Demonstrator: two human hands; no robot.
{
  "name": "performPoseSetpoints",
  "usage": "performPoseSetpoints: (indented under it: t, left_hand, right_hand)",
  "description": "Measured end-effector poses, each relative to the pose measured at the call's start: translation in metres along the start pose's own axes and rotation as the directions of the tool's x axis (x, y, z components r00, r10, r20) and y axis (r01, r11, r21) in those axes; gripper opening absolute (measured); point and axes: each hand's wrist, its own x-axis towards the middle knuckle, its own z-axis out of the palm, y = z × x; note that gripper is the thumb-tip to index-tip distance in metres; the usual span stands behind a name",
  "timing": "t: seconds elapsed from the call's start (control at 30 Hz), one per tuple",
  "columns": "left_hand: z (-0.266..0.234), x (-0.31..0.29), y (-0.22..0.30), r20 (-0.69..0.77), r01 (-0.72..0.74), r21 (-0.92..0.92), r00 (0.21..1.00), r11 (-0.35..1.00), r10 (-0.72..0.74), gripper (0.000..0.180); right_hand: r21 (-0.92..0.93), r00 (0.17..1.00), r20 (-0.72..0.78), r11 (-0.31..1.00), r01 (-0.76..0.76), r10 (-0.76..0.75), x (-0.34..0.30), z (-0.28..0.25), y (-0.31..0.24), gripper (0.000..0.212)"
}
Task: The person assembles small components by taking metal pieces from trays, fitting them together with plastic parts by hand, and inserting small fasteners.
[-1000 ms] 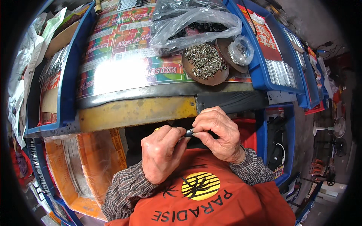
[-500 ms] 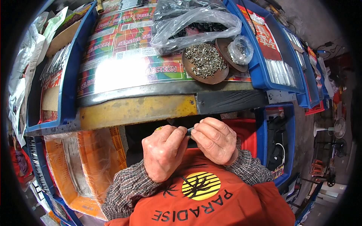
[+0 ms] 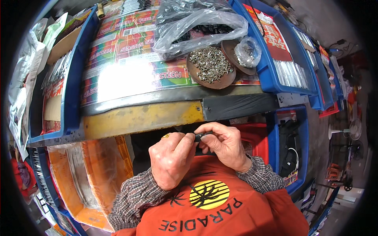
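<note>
Both hands meet in front of the table's near edge, above my red apron. My left hand [image 3: 171, 159], a ring on one finger, is closed with its fingertips against one end of a small black part [image 3: 201, 136]. My right hand [image 3: 227, 146] pinches the other end between thumb and forefinger, the remaining fingers curled below. Fingers hide most of the part, so its exact kind is not clear. Beyond the edge, a brown dish [image 3: 217, 83] holds many small shiny metal pieces [image 3: 210, 65].
A clear plastic bag [image 3: 197, 41] of dark pieces lies behind the dish. Beside it, a second dish [image 3: 248, 70] carries a small clear bag [image 3: 247, 53]. Blue trays [image 3: 71, 118] flank the tabletop. Below left sits an orange plastic-lined box [image 3: 63, 173]; below right, another blue tray [image 3: 301, 149].
My right thumb and forefinger have shifted on the black part, showing more of it, and the other fingers have curled under. My left hand has barely moved. The whole view has shifted slightly.
</note>
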Motion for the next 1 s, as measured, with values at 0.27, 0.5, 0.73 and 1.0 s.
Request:
performPoseSetpoints:
  t: [0.27, 0.5, 0.73, 1.0]
  left_hand:
    - [0.0, 0.0, 0.002, 0.005, -0.002, 0.001, 1.0, 1.0, 0.002, 0.027]
    - [-0.001, 0.005, -0.003, 0.007, -0.023, 0.036, 1.0, 0.999, 0.023, 0.026]
    - [-0.017, 0.024, -0.004, 0.035, -0.048, 0.033, 0.998, 0.998, 0.047, 0.025]
    - [-0.048, 0.096, -0.086, -0.098, 0.048, 0.296, 0.995, 0.954, -0.02, 0.019]
  right_hand:
    - [0.097, 0.979, 0.055, 0.974, -0.203, 0.198, 0.004, 0.004, -0.003, 0.018]
    - [0.131, 0.98, 0.031, 0.971, -0.201, 0.199, 0.013, 0.006, -0.006, 0.017]
    - [0.006, 0.999, -0.032, 1.0, -0.014, 0.014, 0.017, 0.002, -0.016, 0.02]
    - [-0.289, 0.93, -0.108, 0.906, 0.31, -0.352, 0.042, -0.025, -0.018, 0.017]
